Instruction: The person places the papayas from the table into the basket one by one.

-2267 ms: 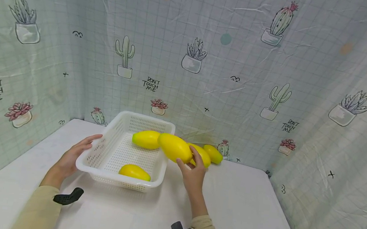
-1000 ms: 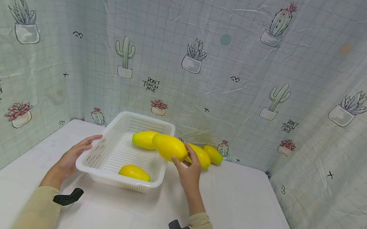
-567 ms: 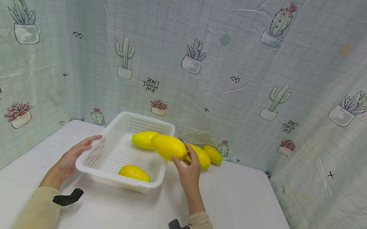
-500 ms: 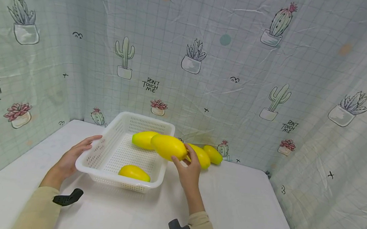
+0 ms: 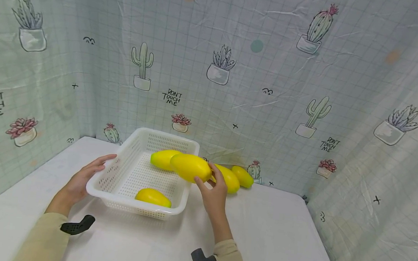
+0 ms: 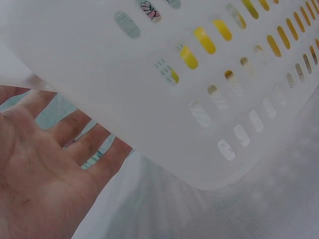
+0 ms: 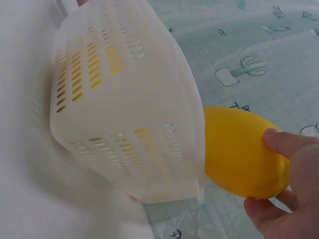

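Note:
In the head view my right hand point(image 5: 217, 191) holds a large yellow mango point(image 5: 191, 167) by its near end, between thumb and fingers. The mango is raised over the right rim of a white perforated plastic basket point(image 5: 107, 198). In the right wrist view the mango point(image 7: 239, 149) overlaps the basket's rim. My left hand point(image 5: 82, 177) rests at the basket's left side, fingers extended along the rim; in the left wrist view the fingers point(image 6: 102, 164) reach behind the basket's edge. Inside the basket lie a mango point(image 5: 162, 159) at the back and another mango point(image 5: 153, 197) at the front.
Two more mangoes lie behind my right hand, a nearer mango point(image 5: 231, 180) and a farther mango point(image 5: 243, 176) by the curtain. A cactus-print curtain point(image 5: 262, 122) encloses the white table point(image 5: 271, 231) at the back and sides.
My right hand has carried the held mango a little to the left, over the basket's rim, with only slight motion in the last second. The left hand and basket stay put.

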### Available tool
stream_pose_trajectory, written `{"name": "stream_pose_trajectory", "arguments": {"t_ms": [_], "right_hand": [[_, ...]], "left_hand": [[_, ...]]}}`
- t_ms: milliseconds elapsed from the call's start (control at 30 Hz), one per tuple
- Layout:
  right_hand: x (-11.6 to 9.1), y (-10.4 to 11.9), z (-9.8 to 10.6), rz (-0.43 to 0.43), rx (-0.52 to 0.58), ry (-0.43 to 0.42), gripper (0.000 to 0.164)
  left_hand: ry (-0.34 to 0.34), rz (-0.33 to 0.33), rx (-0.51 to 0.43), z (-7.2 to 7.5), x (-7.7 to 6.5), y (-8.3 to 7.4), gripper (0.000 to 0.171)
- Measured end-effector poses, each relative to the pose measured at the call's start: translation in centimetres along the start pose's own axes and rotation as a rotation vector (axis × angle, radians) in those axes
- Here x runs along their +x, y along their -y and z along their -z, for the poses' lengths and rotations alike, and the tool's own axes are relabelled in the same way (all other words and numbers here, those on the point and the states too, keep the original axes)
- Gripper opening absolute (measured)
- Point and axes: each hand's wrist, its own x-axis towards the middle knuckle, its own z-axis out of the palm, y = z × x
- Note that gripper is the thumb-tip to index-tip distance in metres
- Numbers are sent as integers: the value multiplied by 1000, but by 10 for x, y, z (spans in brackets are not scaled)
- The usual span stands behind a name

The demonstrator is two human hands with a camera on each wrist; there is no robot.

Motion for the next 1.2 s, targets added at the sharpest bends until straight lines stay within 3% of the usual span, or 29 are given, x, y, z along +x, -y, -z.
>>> {"name": "stream_pose_trajectory", "arguments": {"t_ms": [367,800,1200], "right_hand": [[2,5,-2,-18,-1,50,58],[2,6,-8,32,22,77,56],[2,3,-11,-10,-13,72,54]], "left_hand": [[-16,11,26,0,-1,0,48],[-36,22,26,-1,1,0,48],[-35,23,28,1,3,2,48]]}}
